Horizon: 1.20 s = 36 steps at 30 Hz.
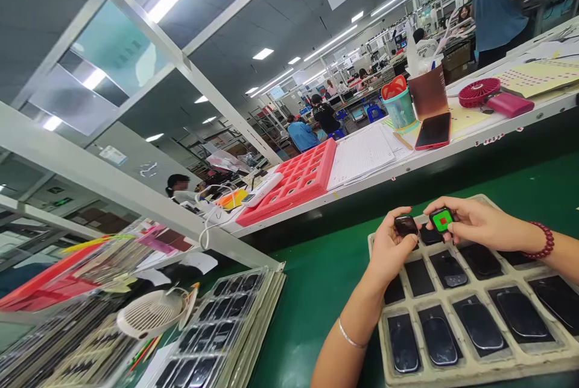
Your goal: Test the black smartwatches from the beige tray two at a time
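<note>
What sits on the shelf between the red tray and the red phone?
In the head view, a stack of white lined sheets lies between the red tray and the red phone, its left edge against the tray.

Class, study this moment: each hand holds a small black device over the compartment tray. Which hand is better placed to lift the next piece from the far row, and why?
Probably the right hand: it hovers directly over the far row of the tray. The left hand sits at its edge.

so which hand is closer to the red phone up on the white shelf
Right. The right hand, holding a small piece with a green face, sits almost straight below the red phone; the left hand, holding a dark piece, is lower and further left.
</note>
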Available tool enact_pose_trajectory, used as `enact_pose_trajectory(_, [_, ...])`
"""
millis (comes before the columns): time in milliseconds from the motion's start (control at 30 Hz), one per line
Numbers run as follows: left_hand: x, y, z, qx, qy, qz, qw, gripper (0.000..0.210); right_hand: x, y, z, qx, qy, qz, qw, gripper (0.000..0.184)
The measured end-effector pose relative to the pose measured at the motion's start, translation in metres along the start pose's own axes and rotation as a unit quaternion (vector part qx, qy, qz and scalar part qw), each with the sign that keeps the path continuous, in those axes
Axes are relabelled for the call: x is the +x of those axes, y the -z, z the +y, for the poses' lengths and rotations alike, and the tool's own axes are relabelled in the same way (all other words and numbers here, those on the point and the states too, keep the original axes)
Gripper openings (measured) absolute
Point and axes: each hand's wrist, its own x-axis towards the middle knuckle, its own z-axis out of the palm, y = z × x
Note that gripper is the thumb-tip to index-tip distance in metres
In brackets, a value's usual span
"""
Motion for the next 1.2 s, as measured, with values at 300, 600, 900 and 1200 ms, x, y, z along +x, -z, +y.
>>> enact_pose_trajectory(300, [0.001, 0.001, -0.001, 0.000, 0.005, -0.005, 1.000, 0.057, 0.001, 0.001, -0.004, -0.034, 0.013, -0.005, 0.999, 0.027])
enact_pose_trajectory(600, [0.002, 0.001, -0.003, -0.001, 0.006, 0.003, 1.000, 0.045, 0.001, 0.002, 0.001, -0.038, -0.005, -0.008, 0.999, 0.035])
enact_pose_trajectory(900, [0.003, 0.000, -0.001, -0.008, 0.006, 0.005, 1.000, 0.049, 0.002, 0.002, 0.000, -0.048, 0.010, -0.026, 0.998, 0.038])
enact_pose_trajectory(1200, [0.002, 0.000, -0.003, -0.005, 0.004, 0.005, 1.000, 0.052, 0.004, 0.004, 0.007, -0.057, 0.022, -0.023, 0.998, 0.046])
